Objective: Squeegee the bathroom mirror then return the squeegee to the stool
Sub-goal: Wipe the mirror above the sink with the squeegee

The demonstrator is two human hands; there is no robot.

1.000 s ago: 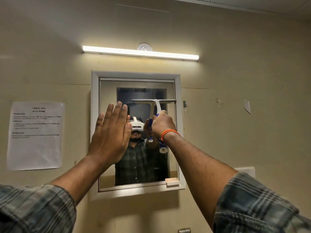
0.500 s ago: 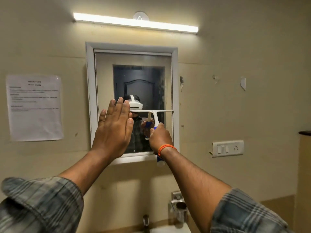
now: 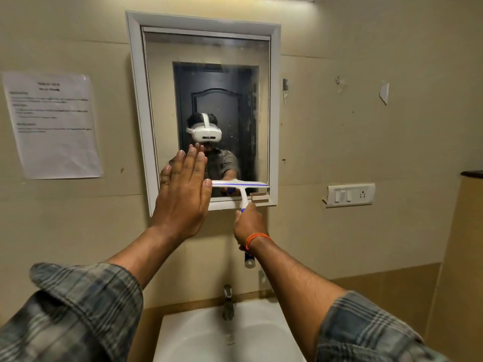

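Right hand [image 3: 248,224] grips squeegee [image 3: 241,185] low on mirror [image 3: 209,48] — left hand [image 3: 183,194] raised flat, fingers open.

Single head-worn view, facing the wall straight on and tilted slightly down. Close: both forearms reach forward from the lower edge. Mirror [image 3: 206,100] just beyond the left hand [image 3: 183,197], sink [image 3: 261,333] below the right hand [image 3: 248,226].
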